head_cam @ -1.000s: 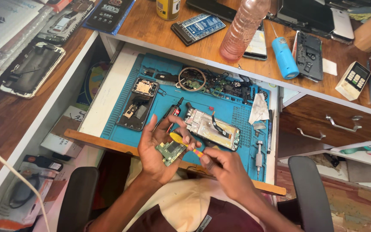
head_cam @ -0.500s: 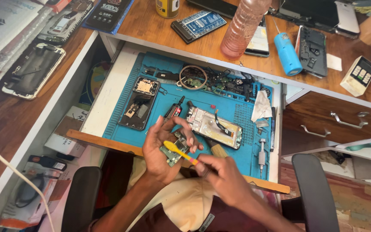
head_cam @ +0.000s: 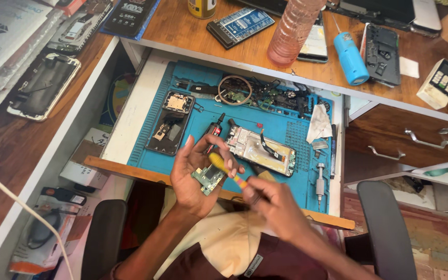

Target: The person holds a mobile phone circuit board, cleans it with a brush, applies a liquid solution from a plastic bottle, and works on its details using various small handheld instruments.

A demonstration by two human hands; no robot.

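The left hand cups a small green circuit board above the blue mat, fingers half curled. The right hand, blurred, grips a yellow screwdriver closed, its tip at the board. The opened phone lies just beyond, not reassembled.

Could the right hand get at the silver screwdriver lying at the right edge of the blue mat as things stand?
Probably yes, but not freely: the right hand is holding a yellow-handled tool against the green circuit board. The silver screwdriver lies close by on the blue mat, with nothing in between.
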